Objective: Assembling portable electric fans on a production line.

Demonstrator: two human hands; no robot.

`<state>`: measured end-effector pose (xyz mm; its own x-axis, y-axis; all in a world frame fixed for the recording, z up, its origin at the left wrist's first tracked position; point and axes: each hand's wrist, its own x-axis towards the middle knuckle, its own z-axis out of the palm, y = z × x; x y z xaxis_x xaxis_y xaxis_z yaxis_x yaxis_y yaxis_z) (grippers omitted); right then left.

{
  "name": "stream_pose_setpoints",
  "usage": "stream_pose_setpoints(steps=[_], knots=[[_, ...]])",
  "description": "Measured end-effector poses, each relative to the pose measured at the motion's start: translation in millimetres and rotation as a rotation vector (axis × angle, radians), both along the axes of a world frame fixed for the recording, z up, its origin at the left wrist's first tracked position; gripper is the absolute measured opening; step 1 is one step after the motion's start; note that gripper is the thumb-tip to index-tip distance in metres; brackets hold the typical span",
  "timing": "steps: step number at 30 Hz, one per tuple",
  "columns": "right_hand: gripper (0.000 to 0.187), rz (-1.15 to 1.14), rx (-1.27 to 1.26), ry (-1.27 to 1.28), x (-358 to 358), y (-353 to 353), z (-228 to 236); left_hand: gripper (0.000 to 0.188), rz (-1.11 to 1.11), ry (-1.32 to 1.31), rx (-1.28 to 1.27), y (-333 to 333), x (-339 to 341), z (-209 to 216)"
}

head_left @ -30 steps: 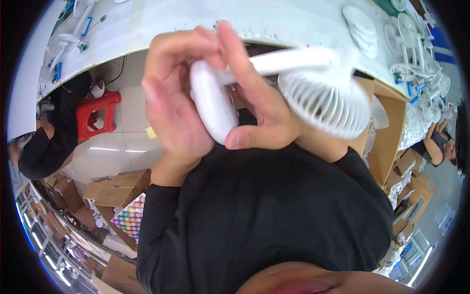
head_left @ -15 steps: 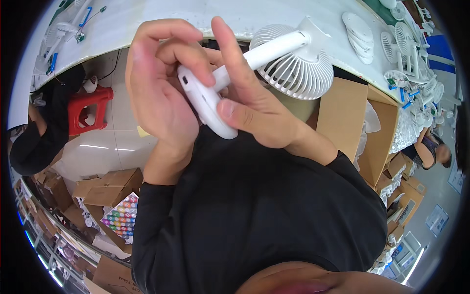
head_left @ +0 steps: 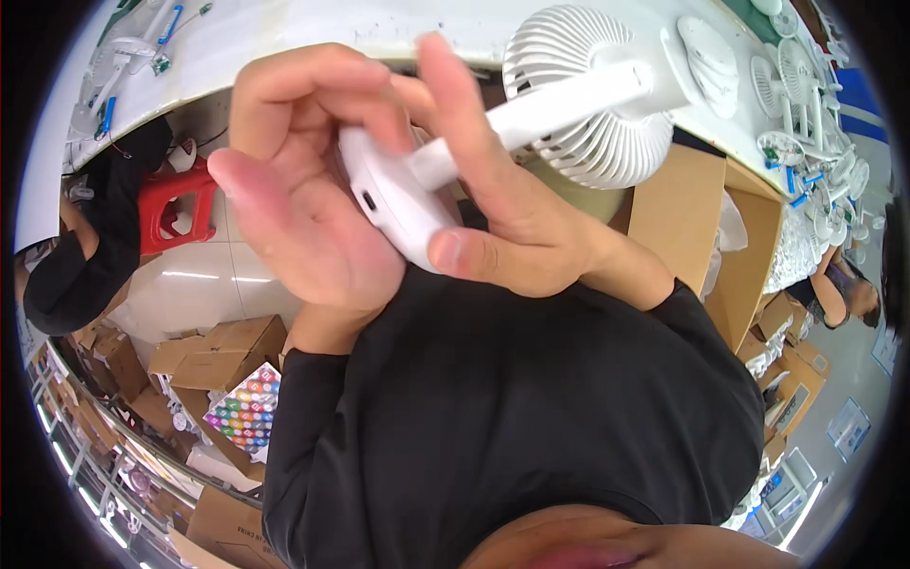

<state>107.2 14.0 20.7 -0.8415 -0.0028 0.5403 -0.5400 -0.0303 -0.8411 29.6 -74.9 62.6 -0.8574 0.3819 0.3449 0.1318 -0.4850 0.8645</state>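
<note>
A small white desk fan point(head_left: 569, 104) is held tilted in front of my chest, its round base toward me and its caged head away to the upper right. My left hand point(head_left: 313, 190) has its bent fingers against the base, while its thumb sticks out clear of it. A dark slot shows in the base's side between my hands. My right hand point(head_left: 531, 232) grips the base's edge with its thumb, its index finger raised beside the stem. The tips of its other fingers are hidden behind the fan.
Ahead runs a white worktable point(head_left: 313, 24) bearing white discs point(head_left: 709, 62) and several fans at the right. An open cardboard box point(head_left: 678, 209) stands below its edge. Leftward are a red stool point(head_left: 178, 204), another person's dark sleeve point(head_left: 76, 275) and more boxes point(head_left: 223, 351).
The fan has turned and its head has swung up and rightward. The base's slot has shifted lower. My left thumb has opened outward from the palm.
</note>
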Motion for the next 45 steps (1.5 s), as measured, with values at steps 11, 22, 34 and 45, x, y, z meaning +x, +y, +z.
stream_pose_setpoints(steps=[11,22,34,45], knots=[[0.078,-0.041,-0.154,-0.118,10,-4,1,0.052,-0.286,0.016,0.173,-9,-25,-20],[0.074,-0.023,-0.021,-0.121,12,2,7,0.047,-0.053,0.382,0.196,-5,-14,-23],[0.079,0.019,0.079,0.074,14,19,-42,0.042,-0.138,0.052,0.209,-1,-19,-31],[0.065,-0.418,0.287,-0.206,-12,17,-61,0.022,-0.135,-0.307,0.045,35,-64,-84]])
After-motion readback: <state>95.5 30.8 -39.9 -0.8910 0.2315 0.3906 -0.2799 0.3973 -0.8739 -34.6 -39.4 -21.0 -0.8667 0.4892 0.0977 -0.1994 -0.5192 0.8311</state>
